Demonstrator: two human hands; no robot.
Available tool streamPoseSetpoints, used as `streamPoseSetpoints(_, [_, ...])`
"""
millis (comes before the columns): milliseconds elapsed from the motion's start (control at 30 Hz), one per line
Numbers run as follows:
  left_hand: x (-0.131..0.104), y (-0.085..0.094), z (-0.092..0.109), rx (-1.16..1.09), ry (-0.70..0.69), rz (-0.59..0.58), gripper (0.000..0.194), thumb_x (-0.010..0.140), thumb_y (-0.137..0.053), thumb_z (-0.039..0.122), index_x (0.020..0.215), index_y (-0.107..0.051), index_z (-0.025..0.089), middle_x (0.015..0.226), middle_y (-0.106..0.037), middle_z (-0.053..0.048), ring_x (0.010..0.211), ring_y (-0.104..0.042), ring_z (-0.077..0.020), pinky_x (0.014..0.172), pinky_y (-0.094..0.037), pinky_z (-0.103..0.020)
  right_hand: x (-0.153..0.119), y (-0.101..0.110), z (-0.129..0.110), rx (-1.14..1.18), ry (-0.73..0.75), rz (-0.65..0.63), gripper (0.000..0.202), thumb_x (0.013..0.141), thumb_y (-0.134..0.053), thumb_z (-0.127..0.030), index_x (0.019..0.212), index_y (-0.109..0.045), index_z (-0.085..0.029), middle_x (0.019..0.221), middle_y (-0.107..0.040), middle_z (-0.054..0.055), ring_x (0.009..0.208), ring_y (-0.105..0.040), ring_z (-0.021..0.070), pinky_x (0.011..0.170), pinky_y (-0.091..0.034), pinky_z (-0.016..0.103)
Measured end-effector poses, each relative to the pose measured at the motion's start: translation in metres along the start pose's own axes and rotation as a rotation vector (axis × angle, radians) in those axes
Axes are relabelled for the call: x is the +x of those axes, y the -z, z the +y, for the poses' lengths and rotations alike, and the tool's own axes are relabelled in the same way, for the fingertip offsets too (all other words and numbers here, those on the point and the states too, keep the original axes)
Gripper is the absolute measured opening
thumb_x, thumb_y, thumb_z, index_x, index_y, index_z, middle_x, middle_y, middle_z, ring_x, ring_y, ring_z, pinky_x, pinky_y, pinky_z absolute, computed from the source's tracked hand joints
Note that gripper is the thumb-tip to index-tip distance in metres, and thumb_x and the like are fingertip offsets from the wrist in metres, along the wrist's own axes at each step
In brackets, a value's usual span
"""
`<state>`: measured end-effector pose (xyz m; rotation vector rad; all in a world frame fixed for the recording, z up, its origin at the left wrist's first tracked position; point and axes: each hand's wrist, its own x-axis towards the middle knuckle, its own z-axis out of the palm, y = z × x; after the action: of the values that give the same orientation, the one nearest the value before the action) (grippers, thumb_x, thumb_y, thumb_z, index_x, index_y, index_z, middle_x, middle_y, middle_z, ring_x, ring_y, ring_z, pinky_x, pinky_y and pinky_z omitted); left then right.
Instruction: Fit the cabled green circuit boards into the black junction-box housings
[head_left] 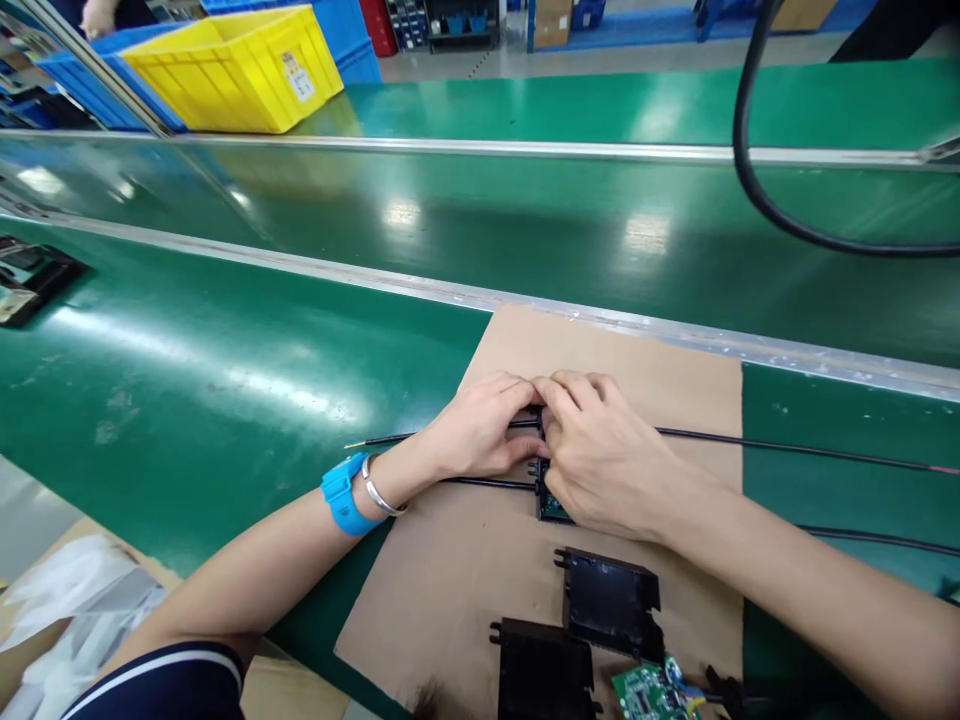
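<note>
The black housing [556, 518], with a green board partly visible inside, lies on the cardboard sheet [457, 580], which covers part of the green desk [187, 380] and presumably serves as a protective work mat. The housing is set ahead of the person, between both hands, a position that likely gives each hand equal access. Left-side cables [491, 483] extend from its left edge, and right-side cables [787, 445] run beyond the right hand; laid out sideways, they probably stay clear of the working area. One loose housing [611, 605], a second loose housing [544, 665] and a loose circuit board [645, 692] lie nearer the person, apparently within easy reach. The right hand [607, 460] covers most of the black housing from above; its grip is curled and clamped over it, presumably to steady it. The left hand [491, 425] meets the cable-entry side with thumb and forefinger spread, the upper cable passing between them; its fingertips are partly hidden, so whether this grip pinches the housing or a cable cannot be told.
</note>
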<state>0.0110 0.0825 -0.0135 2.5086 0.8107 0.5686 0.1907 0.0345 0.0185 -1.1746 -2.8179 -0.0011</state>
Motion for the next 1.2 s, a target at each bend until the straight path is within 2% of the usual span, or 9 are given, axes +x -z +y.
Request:
streamPoseSetpoints(200, [-0.001,-0.001,0.002,-0.022,-0.022,0.020,0.033,0.081,-0.063,0.029,0.109,-0.056,0.013,0.107,-0.065,-0.009,0.101,-0.059,-0.0220,0.091,-0.049,-0.037,0.003,0.008,0.022,0.154,-0.057,-0.019,0.030,0.084,-0.048,-0.025,0.088,-0.073,-0.011,0.136,-0.045,0.020,0.128,-0.032,0.0390,0.095,-0.038,0.054])
streamPoseSetpoints(400, [-0.001,0.000,0.007,0.050,-0.033,-0.036,0.047,0.082,-0.062,0.037,0.121,-0.053,0.011,0.109,-0.063,-0.011,0.102,-0.059,-0.0237,0.092,-0.049,-0.039,-0.038,0.005,0.056,0.196,-0.166,0.195,0.030,0.087,-0.048,-0.023,0.098,-0.075,-0.019,0.124,-0.056,0.013,0.117,-0.045,0.0298,0.098,-0.039,0.048])
streamPoseSetpoints(567, [-0.001,0.002,0.013,0.152,-0.051,-0.107,0.035,0.089,-0.052,0.033,0.118,-0.061,0.014,0.118,-0.058,-0.013,0.109,-0.054,-0.0253,0.096,-0.046,-0.042,-0.040,-0.001,0.041,0.061,-0.146,0.040,0.033,0.089,-0.046,-0.024,0.110,-0.071,-0.021,0.128,-0.052,0.015,0.120,-0.042,0.0336,0.091,-0.040,0.051])
streamPoseSetpoints(733, [0.000,0.002,0.020,0.242,-0.053,-0.156,0.034,0.091,-0.049,0.028,0.119,-0.062,0.014,0.121,-0.056,-0.015,0.110,-0.054,-0.0262,0.097,-0.046,-0.043,-0.029,0.001,0.021,-0.059,-0.132,-0.019,0.036,0.089,-0.040,-0.022,0.108,-0.068,-0.009,0.124,-0.054,0.020,0.118,-0.043,0.0364,0.088,-0.039,0.052])
streamPoseSetpoints(833, [0.002,0.005,0.021,0.259,-0.051,-0.176,0.035,0.092,-0.049,0.028,0.121,-0.062,0.012,0.120,-0.056,-0.016,0.110,-0.054,-0.0267,0.098,-0.046,-0.044,-0.025,-0.001,0.016,0.009,-0.157,0.009,0.035,0.089,-0.040,-0.020,0.104,-0.067,-0.005,0.121,-0.055,0.023,0.118,-0.044,0.0374,0.090,-0.038,0.054])
streamPoseSetpoints(967, [0.006,0.009,0.019,0.226,-0.067,-0.246,0.038,0.091,-0.050,0.027,0.124,-0.058,0.011,0.126,-0.053,-0.016,0.117,-0.051,-0.0270,0.102,-0.043,-0.044,-0.036,0.001,0.029,0.099,-0.205,0.056,0.034,0.090,-0.041,-0.021,0.108,-0.068,-0.011,0.127,-0.054,0.019,0.120,-0.047,0.0318,0.094,-0.042,0.048])
streamPoseSetpoints(1067, [0.007,0.011,0.022,0.223,-0.104,-0.224,0.042,0.089,-0.051,0.023,0.129,-0.054,0.011,0.134,-0.046,-0.017,0.125,-0.045,-0.0274,0.105,-0.040,-0.043,-0.055,0.008,0.041,0.164,-0.277,0.245,0.040,0.091,-0.040,-0.021,0.122,-0.062,-0.009,0.134,-0.050,0.018,0.121,-0.049,0.0262,0.100,-0.042,0.041])
streamPoseSetpoints(1133, [0.007,0.011,0.027,0.242,-0.132,-0.184,0.038,0.088,-0.049,0.020,0.124,-0.058,0.011,0.130,-0.048,-0.016,0.120,-0.048,-0.0263,0.103,-0.042,-0.042,-0.068,0.010,0.043,0.210,-0.320,0.345,0.040,0.090,-0.043,-0.023,0.122,-0.062,-0.008,0.126,-0.057,0.016,0.116,-0.052,0.0260,0.101,-0.042,0.041])
streamPoseSetpoints(1200, [0.007,0.009,0.034,0.277,-0.151,-0.177,0.035,0.087,-0.046,0.018,0.117,-0.062,0.013,0.120,-0.054,-0.013,0.112,-0.051,-0.0250,0.099,-0.043,-0.041,-0.075,0.007,0.040,0.234,-0.315,0.300,0.036,0.088,-0.049,-0.027,0.117,-0.065,-0.011,0.114,-0.064,0.013,0.110,-0.054,0.0262,0.098,-0.043,0.042])
